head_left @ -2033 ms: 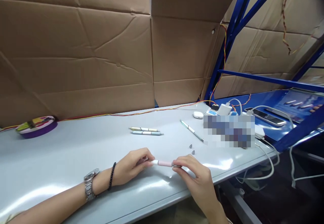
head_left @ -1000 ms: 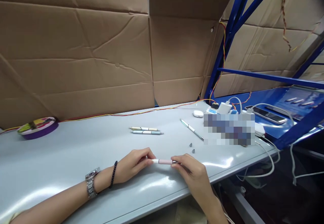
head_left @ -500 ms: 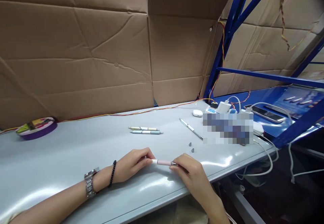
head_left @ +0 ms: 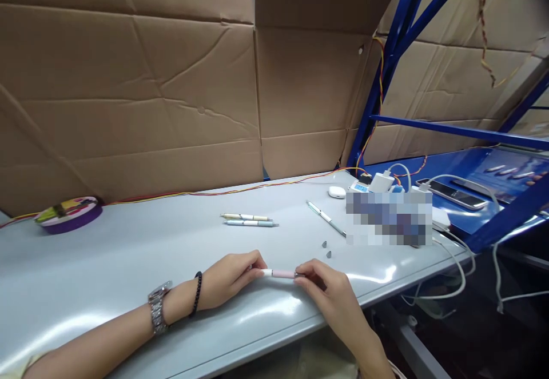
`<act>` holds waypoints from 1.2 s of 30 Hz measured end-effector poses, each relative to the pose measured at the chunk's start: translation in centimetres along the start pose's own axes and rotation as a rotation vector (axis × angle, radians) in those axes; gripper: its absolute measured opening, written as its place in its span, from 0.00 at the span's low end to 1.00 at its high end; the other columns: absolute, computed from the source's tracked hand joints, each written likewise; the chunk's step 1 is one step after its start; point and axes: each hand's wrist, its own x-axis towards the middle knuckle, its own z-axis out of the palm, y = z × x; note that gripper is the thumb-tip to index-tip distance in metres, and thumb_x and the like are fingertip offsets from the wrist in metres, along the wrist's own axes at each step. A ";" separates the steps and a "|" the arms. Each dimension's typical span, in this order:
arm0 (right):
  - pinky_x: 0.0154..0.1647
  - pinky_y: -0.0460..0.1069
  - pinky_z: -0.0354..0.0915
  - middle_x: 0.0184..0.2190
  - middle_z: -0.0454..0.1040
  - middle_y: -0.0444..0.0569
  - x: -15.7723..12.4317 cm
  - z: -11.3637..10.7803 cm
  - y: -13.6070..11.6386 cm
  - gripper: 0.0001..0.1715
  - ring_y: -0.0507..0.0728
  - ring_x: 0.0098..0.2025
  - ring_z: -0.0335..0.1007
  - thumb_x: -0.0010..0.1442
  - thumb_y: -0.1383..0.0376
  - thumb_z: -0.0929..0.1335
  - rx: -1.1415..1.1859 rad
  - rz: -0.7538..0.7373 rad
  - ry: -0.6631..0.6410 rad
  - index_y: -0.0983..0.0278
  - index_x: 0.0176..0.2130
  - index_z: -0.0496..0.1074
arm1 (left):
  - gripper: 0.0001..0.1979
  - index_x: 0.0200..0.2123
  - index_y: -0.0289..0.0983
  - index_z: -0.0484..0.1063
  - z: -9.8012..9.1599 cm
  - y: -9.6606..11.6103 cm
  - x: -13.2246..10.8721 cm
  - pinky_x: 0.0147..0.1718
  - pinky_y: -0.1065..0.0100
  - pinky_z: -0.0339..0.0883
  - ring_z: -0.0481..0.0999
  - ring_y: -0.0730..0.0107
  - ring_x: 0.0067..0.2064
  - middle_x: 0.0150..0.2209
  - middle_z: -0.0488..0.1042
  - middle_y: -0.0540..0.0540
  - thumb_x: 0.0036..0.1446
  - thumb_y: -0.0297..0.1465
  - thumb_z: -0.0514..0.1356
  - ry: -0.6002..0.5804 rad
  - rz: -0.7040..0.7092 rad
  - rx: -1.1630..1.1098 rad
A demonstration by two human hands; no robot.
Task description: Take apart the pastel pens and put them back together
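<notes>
Between my two hands a pink and white pen (head_left: 283, 274) lies level, just above the table. My left hand (head_left: 231, 276) pinches its white end. My right hand (head_left: 328, 287) pinches the other end at its metal tip, with thumb and fingertips covering most of that tip. Beyond the hands, two small grey cone-shaped pieces (head_left: 329, 254) rest on the table. A yellowish pen (head_left: 246, 217) and a pale blue-green pen (head_left: 251, 224) lie side by side farther back. Another pen (head_left: 326, 218) lies slanted to the right.
A purple roll of tape (head_left: 71, 219) is at the left. A white earphone case (head_left: 337, 192), chargers (head_left: 381, 183) and a blurred patch sit at the right back. Phones (head_left: 454, 194) lie on a blue shelf. Cardboard (head_left: 171, 82) walls the back; a blue metal frame (head_left: 381, 82) stands right.
My right fingers have shifted on the pen's metal tip and now cover more of it. The whole view has moved slightly; the other things stay where they were.
</notes>
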 end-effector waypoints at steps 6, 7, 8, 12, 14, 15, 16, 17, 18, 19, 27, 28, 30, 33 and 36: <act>0.33 0.46 0.63 0.29 0.73 0.44 0.1 0.1 0.1 0.05 0.54 0.32 0.69 0.59 0.65 0.64 -0.006 -0.018 0.030 0.62 0.33 0.70 | 0.13 0.37 0.38 0.65 0.0 0.0 0.0 0.31 0.71 0.60 0.68 0.70 0.31 0.33 0.71 0.49 0.65 0.37 0.45 0.007 -0.004 -0.011; 0.30 0.45 0.62 0.27 0.72 0.44 0.2 0.3 0.2 0.06 0.53 0.30 0.68 0.60 0.64 0.64 -0.036 -0.023 0.035 0.62 0.32 0.69 | 0.13 0.37 0.38 0.65 0.0 0.0 0.0 0.31 0.71 0.60 0.68 0.70 0.31 0.33 0.71 0.49 0.65 0.37 0.45 0.008 -0.005 -0.013; 0.28 0.46 0.61 0.25 0.70 0.43 0.3 0.4 0.3 0.09 0.53 0.28 0.66 0.61 0.63 0.63 -0.078 -0.033 0.039 0.62 0.30 0.68 | 0.13 0.37 0.38 0.65 0.0 0.0 0.0 0.31 0.71 0.60 0.68 0.70 0.31 0.33 0.71 0.49 0.65 0.37 0.45 0.010 -0.007 -0.014; 0.23 0.47 0.55 0.20 0.62 0.43 0.5 1.1 0.7 0.23 0.52 0.23 0.59 0.65 0.59 0.56 -0.254 -0.083 0.065 0.62 0.22 0.63 | 0.13 0.37 0.38 0.65 0.1 0.0 0.0 0.30 0.71 0.59 0.67 0.71 0.30 0.31 0.71 0.50 0.65 0.37 0.44 0.004 -0.008 -0.007; 0.24 0.47 0.56 0.20 0.63 0.43 0.5 1.1 0.8 0.22 0.52 0.24 0.59 0.66 0.59 0.56 -0.239 -0.074 0.057 0.62 0.26 0.66 | 0.13 0.37 0.38 0.64 0.1 0.0 0.0 0.30 0.71 0.59 0.67 0.71 0.31 0.32 0.71 0.50 0.65 0.36 0.44 0.004 -0.007 -0.007; 0.25 0.47 0.57 0.23 0.65 0.43 0.5 1.0 0.8 0.17 0.52 0.25 0.61 0.65 0.59 0.58 -0.194 -0.065 0.045 0.62 0.32 0.69 | 0.13 0.37 0.38 0.64 0.1 0.0 0.0 0.30 0.71 0.59 0.67 0.71 0.31 0.32 0.71 0.50 0.65 0.36 0.44 0.007 -0.008 -0.007; 0.27 0.46 0.59 0.27 0.68 0.43 0.4 0.8 0.7 0.12 0.52 0.26 0.62 0.63 0.59 0.60 -0.134 -0.058 0.030 0.62 0.40 0.69 | 0.12 0.37 0.38 0.64 0.0 0.1 0.0 0.30 0.71 0.59 0.67 0.71 0.30 0.32 0.71 0.50 0.65 0.36 0.44 0.012 -0.008 -0.008; 0.29 0.46 0.61 0.31 0.70 0.44 0.4 0.6 0.7 0.13 0.52 0.29 0.64 0.61 0.60 0.63 -0.073 -0.053 0.013 0.61 0.46 0.66 | 0.13 0.37 0.38 0.64 0.0 0.1 0.1 0.30 0.71 0.59 0.67 0.71 0.30 0.32 0.71 0.50 0.65 0.36 0.44 0.015 -0.008 -0.009; 0.31 0.46 0.62 0.34 0.71 0.44 0.3 0.4 0.6 0.16 0.52 0.30 0.65 0.60 0.62 0.64 -0.026 -0.051 -0.002 0.60 0.48 0.65 | 0.13 0.37 0.38 0.64 0.0 0.2 0.1 0.30 0.71 0.59 0.67 0.71 0.30 0.32 0.71 0.50 0.65 0.36 0.44 0.015 -0.007 -0.009; 0.33 0.46 0.62 0.35 0.72 0.44 0.3 0.2 0.6 0.15 0.52 0.31 0.66 0.59 0.63 0.65 0.002 -0.048 -0.012 0.60 0.47 0.66 | 0.13 0.37 0.38 0.64 -0.1 0.2 0.1 0.30 0.71 0.59 0.67 0.71 0.30 0.31 0.70 0.50 0.65 0.36 0.43 0.011 -0.005 -0.007; 0.25 0.46 0.56 0.21 0.65 0.43 0.3 0.6 0.5 0.18 0.52 0.24 0.59 0.64 0.59 0.58 -0.138 -0.042 0.015 0.63 0.28 0.68 | 0.13 0.37 0.38 0.64 -0.1 0.4 0.0 0.30 0.71 0.60 0.67 0.70 0.30 0.32 0.71 0.50 0.65 0.36 0.43 0.005 0.027 0.003; 0.26 0.46 0.57 0.23 0.67 0.43 0.3 0.5 0.4 0.14 0.52 0.24 0.60 0.63 0.60 0.60 -0.109 -0.034 0.015 0.63 0.33 0.69 | 0.13 0.36 0.38 0.63 -0.1 0.4 0.0 0.30 0.71 0.60 0.67 0.70 0.30 0.31 0.71 0.50 0.65 0.36 0.43 0.011 0.025 0.001; 0.27 0.45 0.58 0.27 0.69 0.43 0.2 0.3 0.2 0.10 0.51 0.26 0.62 0.61 0.62 0.63 -0.035 -0.013 -0.003 0.61 0.42 0.68 | 0.13 0.36 0.38 0.63 -0.1 0.4 0.0 0.30 0.71 0.60 0.68 0.70 0.31 0.32 0.71 0.49 0.65 0.37 0.43 0.021 0.018 -0.004; 0.27 0.45 0.57 0.24 0.67 0.41 0.2 0.1 0.1 0.08 0.51 0.26 0.61 0.62 0.62 0.62 -0.022 -0.008 -0.025 0.62 0.35 0.68 | 0.14 0.37 0.38 0.64 -0.1 0.5 0.0 0.31 0.71 0.60 0.67 0.70 0.31 0.32 0.71 0.49 0.65 0.37 0.43 0.012 0.013 -0.003; 0.23 0.46 0.53 0.20 0.61 0.41 0.2 0.2 0.3 0.19 0.51 0.23 0.56 0.65 0.59 0.58 -0.070 -0.013 -0.012 0.62 0.25 0.65 | 0.14 0.37 0.38 0.64 -0.1 0.4 0.0 0.30 0.71 0.60 0.67 0.71 0.30 0.31 0.71 0.50 0.65 0.37 0.43 -0.005 0.027 0.007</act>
